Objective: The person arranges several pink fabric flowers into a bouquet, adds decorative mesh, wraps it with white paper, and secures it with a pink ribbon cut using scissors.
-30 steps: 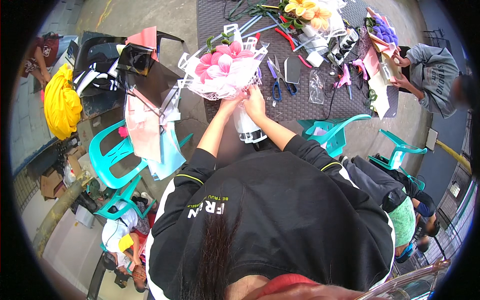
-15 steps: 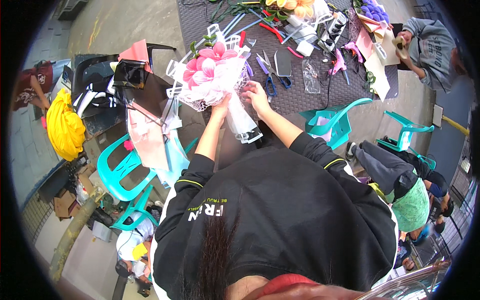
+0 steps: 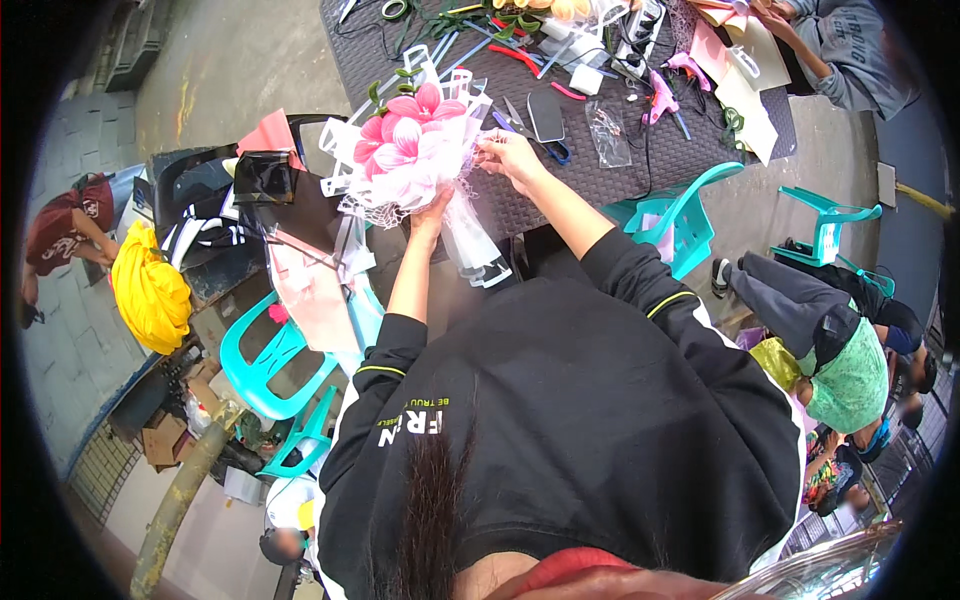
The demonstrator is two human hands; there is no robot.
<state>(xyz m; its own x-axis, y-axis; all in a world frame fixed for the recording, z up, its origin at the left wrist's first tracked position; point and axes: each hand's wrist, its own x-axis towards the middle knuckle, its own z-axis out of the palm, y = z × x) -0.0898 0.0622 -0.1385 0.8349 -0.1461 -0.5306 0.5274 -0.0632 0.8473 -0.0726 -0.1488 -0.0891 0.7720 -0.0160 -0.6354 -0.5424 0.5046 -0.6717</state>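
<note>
Woven table (image 3: 595, 178); left fingers (image 3: 437, 203) grasping pink bouquet (image 3: 402, 142), right fingers (image 3: 492, 147) at its edge, grip unclear; black sweatshirt (image 3: 580, 400) lettered white.

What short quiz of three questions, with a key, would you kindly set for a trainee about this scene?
1. Multiple choice: what colour are the large flowers in the bouquet? A) yellow B) pink C) purple
2. True or false: a pink glue gun lies on the table.
3. Open: which of the wearer's hands grips the bouquet beneath its flowers?

Key:
1. B
2. True
3. The left hand; the right hand is at the bouquet's side.
</note>
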